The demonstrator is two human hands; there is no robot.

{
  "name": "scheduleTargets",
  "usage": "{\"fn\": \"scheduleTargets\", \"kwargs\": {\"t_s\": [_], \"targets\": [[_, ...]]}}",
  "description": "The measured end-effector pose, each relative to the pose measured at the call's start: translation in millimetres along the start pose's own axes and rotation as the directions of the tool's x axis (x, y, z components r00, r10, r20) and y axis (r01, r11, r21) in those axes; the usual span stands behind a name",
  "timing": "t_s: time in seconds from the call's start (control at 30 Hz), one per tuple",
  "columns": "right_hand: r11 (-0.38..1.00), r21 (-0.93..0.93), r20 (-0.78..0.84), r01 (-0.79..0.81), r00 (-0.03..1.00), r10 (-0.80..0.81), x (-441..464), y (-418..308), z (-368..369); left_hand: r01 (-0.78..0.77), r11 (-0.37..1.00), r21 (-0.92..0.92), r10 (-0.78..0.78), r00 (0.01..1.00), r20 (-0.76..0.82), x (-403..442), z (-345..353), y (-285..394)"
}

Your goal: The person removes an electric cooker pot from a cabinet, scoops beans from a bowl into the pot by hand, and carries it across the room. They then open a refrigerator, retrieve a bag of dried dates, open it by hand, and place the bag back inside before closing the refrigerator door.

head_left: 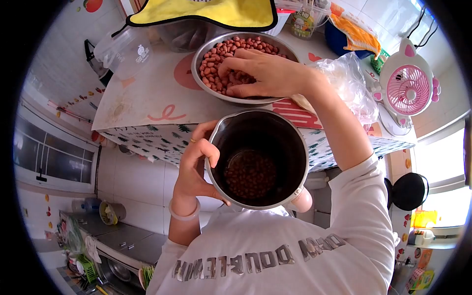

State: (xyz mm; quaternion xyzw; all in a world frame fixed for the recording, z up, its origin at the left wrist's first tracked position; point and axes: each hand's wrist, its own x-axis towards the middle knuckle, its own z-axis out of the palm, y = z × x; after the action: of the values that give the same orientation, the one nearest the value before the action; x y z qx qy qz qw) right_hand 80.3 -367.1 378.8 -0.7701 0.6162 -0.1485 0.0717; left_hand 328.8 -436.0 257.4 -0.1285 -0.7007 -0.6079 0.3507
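My left hand [192, 164] grips the side of a deep metal pot [304, 162], thumb low and fingers near the rim. The pot is tipped so its inside faces me. Small reddish-brown beans or nuts [250, 179] cover its dark bottom; their exact kind is hard to tell. A pinkish rounded part [301, 200], perhaps a handle, sticks out at the lower right. Beyond the pot, my right hand [260, 73] reaches into a steel bowl [196, 73] of red-skinned peanuts [211, 61]. Its fingers curl around some peanuts, with the fingertips partly hidden among them.
The bowl stands on a cloth-covered table [167, 105]. Around it are a yellow cloth [206, 14], a clear plastic container [125, 54], a clear plastic bag [344, 83], a pink and white fan [409, 88] and an orange cloth [356, 34]. A counter [118, 241] runs at lower left.
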Motion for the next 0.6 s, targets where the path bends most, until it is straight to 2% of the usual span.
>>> {"fn": "scheduleTargets", "kwargs": {"t_s": [0.13,0.23,0.37,0.5,0.6], "targets": [[0.998,-0.058,-0.036,-0.019,0.999,0.016,4,3,6,-0.002,1.0,0.013,0.002,1.0,0.018,1,-1,0],[0.986,0.008,0.033,-0.167,0.986,0.166,14,2,3,0.023,0.999,-0.028,-0.023,1.0,-0.015,3,4,4],[0.979,-0.083,-0.14,-0.186,0.975,0.173,17,13,0,0.028,0.999,-0.046,-0.03,0.999,-0.031,3,6,6],[0.967,-0.103,-0.364,-0.234,0.913,0.182,18,20,-5,0.024,0.998,-0.059,-0.027,0.999,-0.038,2,6,2],[0.957,-0.154,-0.335,-0.244,0.925,0.182,18,21,-5,0.034,0.997,-0.067,-0.037,0.999,-0.037,1,6,2]]}}
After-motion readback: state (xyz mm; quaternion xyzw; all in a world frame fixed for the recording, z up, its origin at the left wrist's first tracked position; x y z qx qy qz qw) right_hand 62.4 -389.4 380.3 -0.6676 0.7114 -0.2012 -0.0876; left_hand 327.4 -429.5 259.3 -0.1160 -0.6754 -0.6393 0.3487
